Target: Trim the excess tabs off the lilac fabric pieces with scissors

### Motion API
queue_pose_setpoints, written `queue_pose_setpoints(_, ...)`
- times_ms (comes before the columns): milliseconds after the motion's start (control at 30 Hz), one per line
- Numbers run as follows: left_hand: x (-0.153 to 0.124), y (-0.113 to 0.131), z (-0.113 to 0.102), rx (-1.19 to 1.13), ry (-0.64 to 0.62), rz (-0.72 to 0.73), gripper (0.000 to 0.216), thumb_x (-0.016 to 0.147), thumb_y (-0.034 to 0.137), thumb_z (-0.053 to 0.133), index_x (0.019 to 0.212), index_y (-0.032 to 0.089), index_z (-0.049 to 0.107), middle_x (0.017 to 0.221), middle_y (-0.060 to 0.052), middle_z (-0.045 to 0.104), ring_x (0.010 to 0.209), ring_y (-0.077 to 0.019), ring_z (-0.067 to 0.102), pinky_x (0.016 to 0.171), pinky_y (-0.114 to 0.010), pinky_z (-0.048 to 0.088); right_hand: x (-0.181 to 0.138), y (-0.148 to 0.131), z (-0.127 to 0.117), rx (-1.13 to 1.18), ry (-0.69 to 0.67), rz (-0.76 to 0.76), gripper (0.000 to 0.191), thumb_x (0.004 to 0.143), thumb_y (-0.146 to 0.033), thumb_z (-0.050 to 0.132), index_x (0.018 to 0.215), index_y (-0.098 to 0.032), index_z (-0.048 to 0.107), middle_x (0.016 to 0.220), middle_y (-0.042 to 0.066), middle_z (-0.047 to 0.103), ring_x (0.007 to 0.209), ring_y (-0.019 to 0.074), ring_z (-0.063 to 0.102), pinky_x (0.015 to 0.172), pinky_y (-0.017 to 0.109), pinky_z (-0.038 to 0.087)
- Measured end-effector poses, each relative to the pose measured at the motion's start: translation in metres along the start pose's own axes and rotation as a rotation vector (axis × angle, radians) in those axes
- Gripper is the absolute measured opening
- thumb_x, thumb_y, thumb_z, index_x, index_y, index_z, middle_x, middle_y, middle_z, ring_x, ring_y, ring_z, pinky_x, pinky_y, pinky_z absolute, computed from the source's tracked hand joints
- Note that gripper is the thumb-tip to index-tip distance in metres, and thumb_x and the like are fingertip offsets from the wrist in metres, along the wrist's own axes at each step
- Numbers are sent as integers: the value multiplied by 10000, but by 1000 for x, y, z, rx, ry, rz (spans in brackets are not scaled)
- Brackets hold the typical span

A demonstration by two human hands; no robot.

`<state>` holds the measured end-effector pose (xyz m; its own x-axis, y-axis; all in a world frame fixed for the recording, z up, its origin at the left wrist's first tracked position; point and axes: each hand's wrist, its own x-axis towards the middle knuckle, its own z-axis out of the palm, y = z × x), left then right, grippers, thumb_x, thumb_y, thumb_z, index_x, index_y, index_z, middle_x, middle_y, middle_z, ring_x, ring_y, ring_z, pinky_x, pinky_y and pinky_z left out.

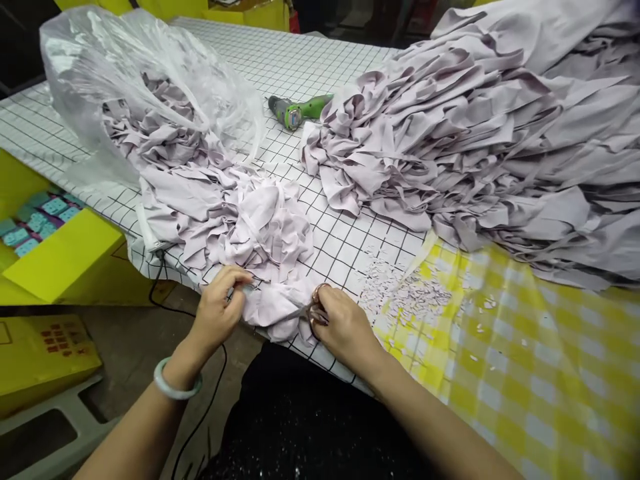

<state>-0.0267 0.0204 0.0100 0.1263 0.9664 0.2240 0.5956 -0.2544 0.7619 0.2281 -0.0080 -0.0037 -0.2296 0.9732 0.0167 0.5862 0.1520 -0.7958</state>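
Presently, the right hand (347, 327) is closed around the copper-coloured metal scissors (317, 313), fingers through the loops, blades pointing left into a bunched piece of pale lilac-grey cloth (273, 303) at the near table edge. The left hand (220, 303) is curled at the opposite side of that piece; whether its fingertips pinch the fabric cannot be told.

Principal risk: a stray cut. The cloth lies in loose folds, so the blades could catch a hidden layer, and they point toward the left fingers — a slip could nick them. A second hazard is the edge itself, where a slack piece could slide off.

Outward, the matching heap of lilac-grey pieces (210, 223) crowds the working spot and runs back into a clear plastic bag (125, 50), limiting room ahead. To the right, small fabric clippings (420, 293) litter the yellow-and-white checked sheet (540, 373) and could cling to the cloth. Beyond stand a larger lilac-grey pile (450, 147) and a green-and-grey handheld tool (300, 113). Below, a thin black cable (223, 360) hangs by the left forearm — a possible snag.
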Motion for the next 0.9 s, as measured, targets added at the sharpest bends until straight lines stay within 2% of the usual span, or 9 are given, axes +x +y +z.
queue_pose_setpoints(100, -3, 4, -1, -192, -35, -83, 165, 919, 185, 522, 935, 182, 686, 1023, -95, 687, 1047, -240, 643, 943, -384, 511, 14, -13, -9, 339, 51, 73, 141, 780, -180, 567, 810, -232, 439, 726, -23, 511, 615, 132, 482, 562, 262, 395)
queue_pose_setpoints(200, 6, 8, -3, -440, -252, -110, 273, 945, 217, 517, 1150, 200, 696, 1250, -132, 684, 1214, -268, 624, 1019, -415, 526, 37, -25, -29, 616, 172, 119, 235, 784, -292, 643, 882, -246, 434, 696, -60, 440, 535, 92, 403, 486, 230, 338)
queue_pose_setpoints(367, 22, 6, 13, -634, -493, -88, 405, 887, 168, 613, 1279, 256, 662, 1224, -122, 712, 1126, -277, 685, 943, -441, 589, 81, -42, -53, 818, 278, 103, 319, 699, -296, 698, 858, -255, 425, 734, -41, 442, 592, 101, 427, 519, 232, 366)
queue_pose_setpoints(567, 28, 10, 55, -948, -382, -261, 493, 875, 260, 712, 1344, 224, 564, 1326, -117, 623, 1250, -267, 576, 1082, -436, 464, 105, -52, -69, 1104, 155, 32, 294, 658, -227, 738, 816, -239, 490, 743, -42, 515, 650, 122, 534, 620, 265, 492)
queue_pose_setpoints(633, 32, 19, 64, -1046, -404, -295, 539, 839, 270, 761, 1340, 232, 564, 1370, -106, 589, 1298, -270, 533, 1109, -426, 424, 108, -54, -76, 1169, 86, 16, 294, 679, -274, 759, 826, -244, 506, 757, -34, 557, 718, 162, 602, 701, 315, 542)
queue_pose_setpoints(700, 34, 30, 64, -1112, -459, -281, 485, 807, 273, 795, 1259, 222, 624, 1306, -101, 621, 1252, -262, 561, 1070, -401, 442, 112, -55, -83, 1187, 47, -8, 290, 711, -331, 766, 848, -254, 523, 786, -26, 598, 826, 208, 654, 778, 362, 567)
queue_pose_setpoints(767, 32, 41, 55, -1100, -492, -257, 342, 834, 295, 775, 1150, 204, 680, 1065, -77, 677, 1020, -208, 639, 909, -345, 503, 115, -52, -86, 1196, 26, -15, 275, 726, -342, 764, 862, -259, 539, 806, -23, 626, 895, 231, 672, 811, 385, 576)
queue_pose_setpoints(833, 29, 50, 39, -1025, -502, -257, 250, 908, 340, 695, 1112, 194, 700, 745, -6, 598, 689, -124, 570, 656, -269, 469, 118, -44, -82, 1232, 0, 24, 246, 720, -296, 752, 856, -255, 551, 799, -23, 635, 881, 225, 676, 806, 385, 583)
queue_pose_setpoints(900, 26, 55, 26, -927, -498, -284, 258, 960, 364, 615, 1121, 184, 706, 600, 44, 464, 536, -87, 422, 515, -236, 353, 119, -31, -69, 1280, -28, 105, 220, 700, -245, 730, 837, -246, 558, 764, -27, 628, 802, 201, 667, 765, 367, 589)
